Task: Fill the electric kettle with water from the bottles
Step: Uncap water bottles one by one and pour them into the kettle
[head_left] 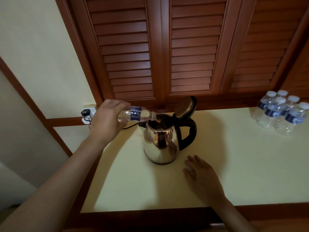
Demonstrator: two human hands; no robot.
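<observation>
Left hand [107, 120] fingers wrapped round the water bottle [136, 114] — long axis near level, mouth over the open electric kettle [163, 139] at centre frame; right hand [200, 174] flat, fingers spread, on the worktop [242, 164].

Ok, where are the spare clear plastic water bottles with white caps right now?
In the head view, the cluster of clear plastic bottles stands at the far right of the pale yellow tabletop, right of the shiny steel electric kettle.

Kettle [161, 141] left of bottles [280, 113].
</observation>
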